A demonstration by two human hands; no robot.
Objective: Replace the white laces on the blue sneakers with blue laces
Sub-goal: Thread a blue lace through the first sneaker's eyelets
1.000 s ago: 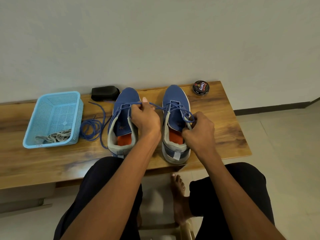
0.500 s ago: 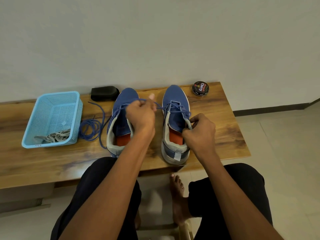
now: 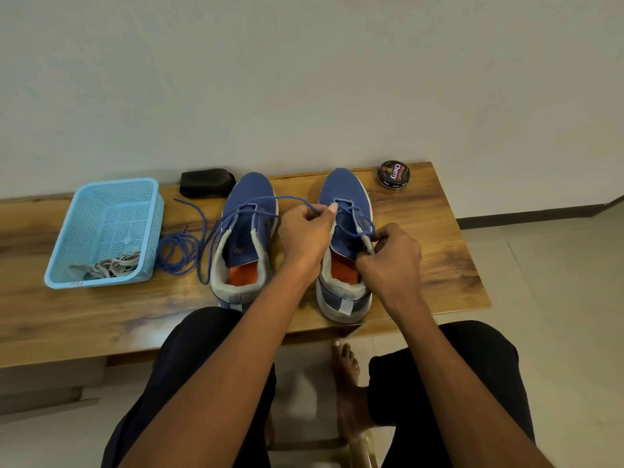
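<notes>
Head view: left hand (image 3: 305,231), pinching the blue lace (image 3: 290,199), has shifted rightward toward the right sneaker (image 3: 344,244); right hand (image 3: 388,258) still pinches that lace's other end.

Left hand (image 3: 305,236) moved right from over the left sneaker (image 3: 244,238) to the gap beside the right sneaker (image 3: 346,244), pulling its pinched blue lace (image 3: 270,201) across. That strand now runs taut from the left sneaker's far eyelets. Left sneaker's opening is uncovered. Right hand (image 3: 388,261) barely shifted at the right sneaker's eyelet.
</notes>
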